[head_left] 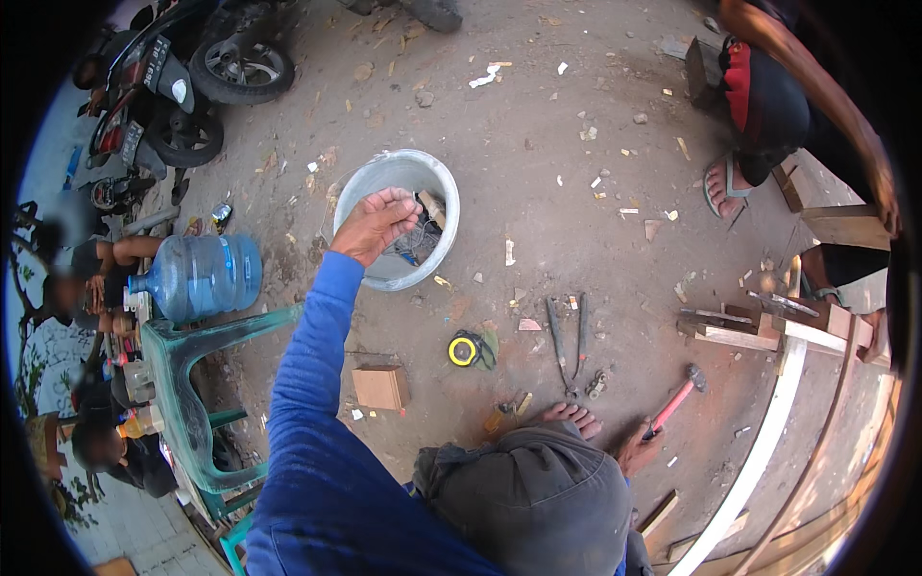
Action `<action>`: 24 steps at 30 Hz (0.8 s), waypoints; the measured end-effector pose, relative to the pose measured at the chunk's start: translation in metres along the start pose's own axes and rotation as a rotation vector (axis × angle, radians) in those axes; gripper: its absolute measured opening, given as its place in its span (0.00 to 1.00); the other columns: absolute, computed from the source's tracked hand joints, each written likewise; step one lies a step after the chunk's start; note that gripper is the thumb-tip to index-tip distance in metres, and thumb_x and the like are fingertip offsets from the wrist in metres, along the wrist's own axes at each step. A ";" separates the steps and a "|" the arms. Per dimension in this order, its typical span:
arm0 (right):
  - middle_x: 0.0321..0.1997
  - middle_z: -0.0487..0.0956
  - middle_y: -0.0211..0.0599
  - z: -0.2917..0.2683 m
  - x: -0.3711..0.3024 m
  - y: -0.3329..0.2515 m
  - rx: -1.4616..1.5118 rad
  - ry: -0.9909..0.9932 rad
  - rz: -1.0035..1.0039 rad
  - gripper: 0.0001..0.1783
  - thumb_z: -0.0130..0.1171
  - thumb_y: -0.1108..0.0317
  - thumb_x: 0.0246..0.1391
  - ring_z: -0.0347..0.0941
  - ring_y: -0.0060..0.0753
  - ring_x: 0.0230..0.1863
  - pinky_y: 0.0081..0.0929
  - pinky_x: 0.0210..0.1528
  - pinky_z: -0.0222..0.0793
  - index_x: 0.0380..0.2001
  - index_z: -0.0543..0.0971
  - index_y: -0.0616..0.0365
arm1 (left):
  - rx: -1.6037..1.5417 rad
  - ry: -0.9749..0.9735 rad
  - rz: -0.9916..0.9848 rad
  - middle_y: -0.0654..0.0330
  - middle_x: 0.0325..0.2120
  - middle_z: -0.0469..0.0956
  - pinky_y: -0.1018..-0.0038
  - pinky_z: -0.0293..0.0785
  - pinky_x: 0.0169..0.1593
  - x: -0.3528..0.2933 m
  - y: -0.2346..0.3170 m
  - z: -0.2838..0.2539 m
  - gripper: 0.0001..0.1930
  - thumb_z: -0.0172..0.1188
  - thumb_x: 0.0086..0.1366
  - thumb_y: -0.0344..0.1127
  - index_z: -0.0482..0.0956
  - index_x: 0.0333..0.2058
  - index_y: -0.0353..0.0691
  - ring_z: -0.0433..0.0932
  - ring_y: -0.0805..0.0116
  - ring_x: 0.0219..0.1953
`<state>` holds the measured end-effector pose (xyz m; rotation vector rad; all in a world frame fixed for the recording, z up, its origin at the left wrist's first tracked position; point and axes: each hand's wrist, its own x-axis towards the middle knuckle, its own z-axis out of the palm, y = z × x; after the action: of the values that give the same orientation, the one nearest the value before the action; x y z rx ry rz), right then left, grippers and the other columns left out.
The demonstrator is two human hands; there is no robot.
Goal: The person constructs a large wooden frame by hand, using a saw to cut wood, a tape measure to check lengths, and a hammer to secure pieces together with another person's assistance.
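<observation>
My left hand (384, 223), at the end of a blue sleeve, is above a pale plastic bucket (446, 252). Its thumb and fingers are pressed together; whatever they pinch, if anything, is too small to make out. A piece of wood (432, 208) and dark bits lie inside the bucket. Low on the right, my right hand (638, 449) grips a hammer (675, 401) by its red handle, the head pointing away from me. Long-handled pincers (569, 350) and a small metal piece (597, 385) lie on the ground nearby. A yellow-and-black tape measure (464, 351) is left of the pincers.
A wooden block (380, 387) and a green plastic chair (182, 403) stand left. Behind them are a blue water bottle (206, 276), parked motorbikes (240, 67) and seated people. Another person's arm (836, 86) reaches in at the right, above timber pieces and a white strip (764, 451).
</observation>
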<state>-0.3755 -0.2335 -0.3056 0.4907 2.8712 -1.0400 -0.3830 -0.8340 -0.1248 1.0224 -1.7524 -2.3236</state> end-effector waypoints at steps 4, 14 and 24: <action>0.25 0.68 0.37 0.009 -0.008 -0.030 0.156 0.011 0.144 0.21 0.55 0.53 0.66 0.61 0.31 0.26 0.34 0.30 0.59 0.40 0.75 0.65 | -0.182 -0.225 -0.012 0.62 0.37 0.81 0.80 0.79 0.43 -0.020 0.004 0.089 0.08 0.63 0.68 0.31 0.77 0.44 0.40 0.80 0.76 0.37; 0.25 0.73 0.43 -0.001 -0.037 0.033 0.124 0.053 0.058 0.25 0.57 0.50 0.64 0.64 0.35 0.26 0.36 0.29 0.60 0.41 0.75 0.67 | -0.023 -0.128 -0.107 0.60 0.39 0.82 0.76 0.80 0.42 -0.038 -0.028 0.088 0.09 0.64 0.67 0.33 0.80 0.44 0.38 0.81 0.73 0.37; 0.37 0.77 0.56 -0.005 -0.019 0.062 -0.257 -0.192 0.045 0.33 0.58 0.44 0.63 0.73 0.52 0.38 0.44 0.41 0.68 0.52 0.72 0.67 | 0.870 0.481 -0.119 0.53 0.33 0.86 0.68 0.81 0.45 0.045 -0.100 -0.111 0.12 0.70 0.52 0.36 0.88 0.37 0.42 0.85 0.60 0.37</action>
<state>-0.3382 -0.1909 -0.3372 0.4109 2.7528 -0.6572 -0.3255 -0.9101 -0.2479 1.6240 -2.5119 -1.1146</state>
